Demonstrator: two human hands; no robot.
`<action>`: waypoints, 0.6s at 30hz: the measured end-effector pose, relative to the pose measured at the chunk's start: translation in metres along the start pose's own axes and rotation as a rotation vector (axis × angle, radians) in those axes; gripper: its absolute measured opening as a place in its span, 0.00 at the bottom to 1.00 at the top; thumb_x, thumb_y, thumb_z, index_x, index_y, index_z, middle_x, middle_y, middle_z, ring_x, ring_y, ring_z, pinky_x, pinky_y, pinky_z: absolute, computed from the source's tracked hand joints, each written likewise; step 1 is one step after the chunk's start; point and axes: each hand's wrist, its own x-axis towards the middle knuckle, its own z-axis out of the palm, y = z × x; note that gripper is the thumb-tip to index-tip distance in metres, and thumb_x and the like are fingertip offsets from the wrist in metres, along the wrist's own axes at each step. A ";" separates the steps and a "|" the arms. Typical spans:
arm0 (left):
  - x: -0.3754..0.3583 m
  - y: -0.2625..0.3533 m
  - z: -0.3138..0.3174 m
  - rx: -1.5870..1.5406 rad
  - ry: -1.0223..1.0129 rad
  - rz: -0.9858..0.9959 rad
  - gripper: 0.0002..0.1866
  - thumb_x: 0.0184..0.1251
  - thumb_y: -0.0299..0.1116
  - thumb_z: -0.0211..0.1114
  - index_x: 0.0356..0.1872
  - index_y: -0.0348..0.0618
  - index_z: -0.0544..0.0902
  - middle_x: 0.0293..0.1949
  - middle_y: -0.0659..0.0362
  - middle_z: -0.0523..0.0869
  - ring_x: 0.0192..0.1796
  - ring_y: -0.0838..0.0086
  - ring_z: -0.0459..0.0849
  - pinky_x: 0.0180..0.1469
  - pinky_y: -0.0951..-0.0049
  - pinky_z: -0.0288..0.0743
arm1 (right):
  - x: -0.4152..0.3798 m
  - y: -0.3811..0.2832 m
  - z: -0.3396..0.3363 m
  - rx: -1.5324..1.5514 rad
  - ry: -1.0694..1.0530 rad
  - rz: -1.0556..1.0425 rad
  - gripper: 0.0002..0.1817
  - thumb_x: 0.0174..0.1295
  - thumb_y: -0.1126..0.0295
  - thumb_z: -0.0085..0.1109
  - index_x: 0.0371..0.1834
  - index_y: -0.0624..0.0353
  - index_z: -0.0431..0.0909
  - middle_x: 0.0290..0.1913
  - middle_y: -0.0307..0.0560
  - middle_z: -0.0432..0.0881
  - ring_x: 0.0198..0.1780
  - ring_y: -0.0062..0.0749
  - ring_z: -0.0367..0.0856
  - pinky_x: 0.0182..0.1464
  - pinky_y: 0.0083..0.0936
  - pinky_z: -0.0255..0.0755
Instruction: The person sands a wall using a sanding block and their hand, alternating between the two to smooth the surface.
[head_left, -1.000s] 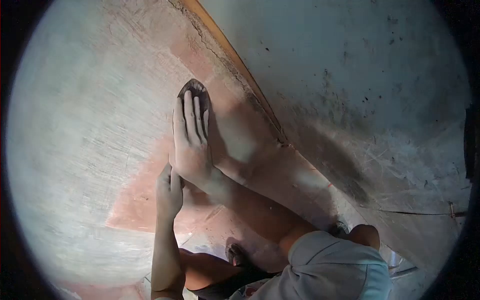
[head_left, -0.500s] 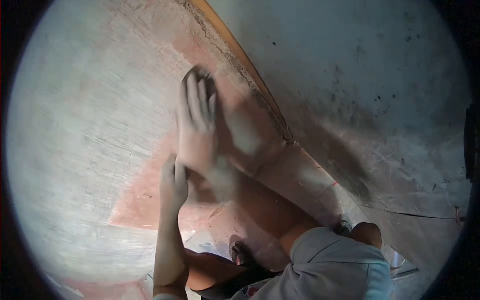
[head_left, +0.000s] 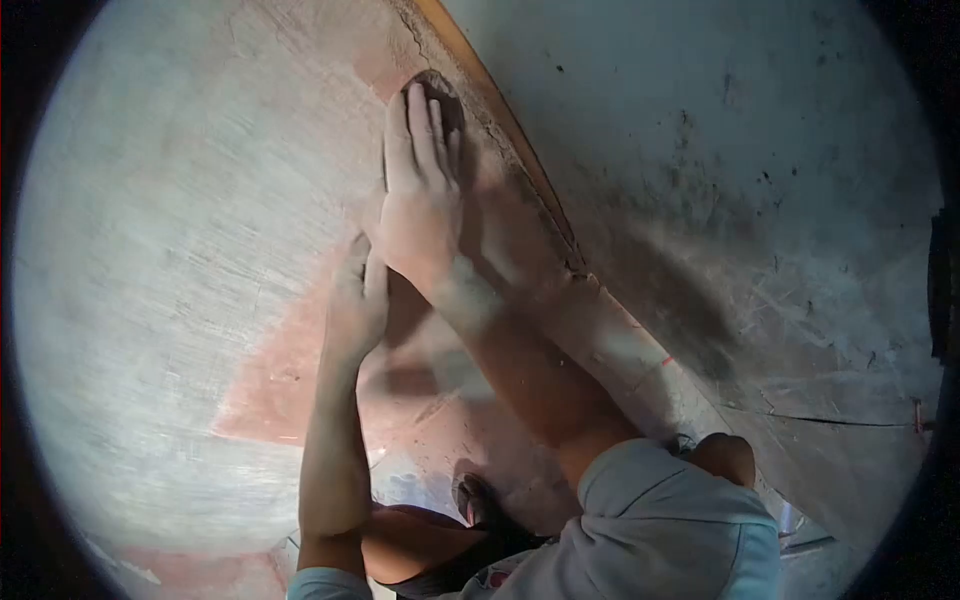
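Note:
My right hand (head_left: pixel 420 195) lies stretched over a dark, flat pad (head_left: pixel 448 98), pressing it against the pale, pink-patched curved surface (head_left: pixel 270 200). The pad's rounded end shows past the fingertips; the palm hides the rest. Just below and to the left is my left hand (head_left: pixel 357 310), close to the right wrist. Its fingers point up along the surface, fairly straight, with the thumb slightly apart. Whether it touches the pad's lower end cannot be seen. Pale dust coats both hands.
An orange-brown strip (head_left: pixel 480 75) and a cracked seam border the curved surface on the right. Beyond lies a grey-blue, dark-spotted surface (head_left: pixel 700 120). A thin dark cable (head_left: pixel 830 420) crosses at lower right. My foot (head_left: pixel 475 497) shows below.
Both hands have slid upward over the surface, the right one also slightly rightward along the seam. The dark pad has moved with my right hand.

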 end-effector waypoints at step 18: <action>-0.070 -0.024 -0.018 -0.068 0.044 -0.340 0.20 0.86 0.43 0.50 0.33 0.41 0.76 0.21 0.68 0.72 0.21 0.84 0.67 0.24 0.77 0.61 | -0.045 -0.040 -0.001 -0.006 -0.120 -0.019 0.36 0.63 0.74 0.53 0.76 0.79 0.63 0.81 0.70 0.59 0.80 0.67 0.59 0.80 0.65 0.49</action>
